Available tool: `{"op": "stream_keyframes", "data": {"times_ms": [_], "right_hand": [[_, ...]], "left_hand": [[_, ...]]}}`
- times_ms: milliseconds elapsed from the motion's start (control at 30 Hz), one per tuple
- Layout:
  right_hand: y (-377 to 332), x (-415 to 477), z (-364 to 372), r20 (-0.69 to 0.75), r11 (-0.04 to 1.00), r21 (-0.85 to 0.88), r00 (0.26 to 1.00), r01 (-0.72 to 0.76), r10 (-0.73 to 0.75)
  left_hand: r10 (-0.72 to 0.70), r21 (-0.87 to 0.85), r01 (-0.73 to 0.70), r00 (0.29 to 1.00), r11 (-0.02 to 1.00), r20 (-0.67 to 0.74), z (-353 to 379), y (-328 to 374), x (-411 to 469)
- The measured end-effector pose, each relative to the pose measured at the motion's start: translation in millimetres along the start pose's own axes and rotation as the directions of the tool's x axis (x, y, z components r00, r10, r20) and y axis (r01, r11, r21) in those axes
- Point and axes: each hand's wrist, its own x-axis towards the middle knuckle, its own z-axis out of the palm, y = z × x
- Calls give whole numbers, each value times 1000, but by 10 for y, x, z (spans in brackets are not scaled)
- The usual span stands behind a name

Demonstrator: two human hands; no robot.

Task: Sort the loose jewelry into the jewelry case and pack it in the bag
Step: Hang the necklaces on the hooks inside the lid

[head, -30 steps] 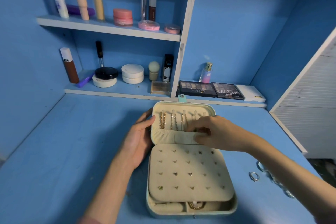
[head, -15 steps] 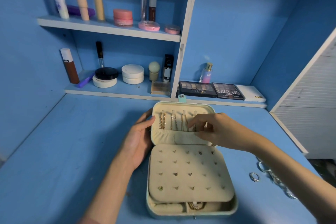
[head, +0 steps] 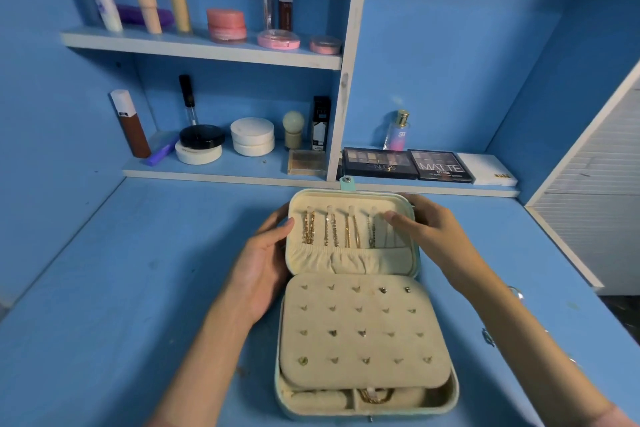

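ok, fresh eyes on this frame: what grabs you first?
The open jewelry case in the middle of the blue desk, with its cream earring panel studded and gold chains hanging in rows inside the raised lid. The left hand and right hand grip that lid by its left and right edges. Behind are two shelves crowded with cosmetics.

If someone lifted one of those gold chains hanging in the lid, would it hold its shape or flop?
Probably flop: each chain hangs limp in thin links. It looks light, being so fine. Their lower ends sit in the gathered pocket, so one may snag or tangle coming out.
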Motion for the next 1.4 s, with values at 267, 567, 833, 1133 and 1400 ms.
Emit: {"op": "stream_keyframes", "data": {"times_ms": [267, 567, 833, 1133, 1400], "right_hand": [[6, 51, 115, -90, 949, 299, 987, -101, 134], [16, 130, 177, -148, 946, 306, 976, -109, 161], [6, 70, 164, -39, 980, 194, 997, -53, 62], [-49, 79, 202, -173, 976, 213, 985, 49, -12], [-107, 46, 210, -218, 958, 238, 970, 161, -109]], "left_hand": [[-5, -11, 5, 1000, 1000, 10, 11, 8, -5], [-12, 5, 12, 1000, 1000, -2, 3, 6, 0], [54, 69, -51, 998, 996, -42, 85, -36, -9], [173, 171, -147, 974, 974, -148, 180, -67, -35], [276, 217, -239, 948, 946, -158, 252, -53, -53]]}}
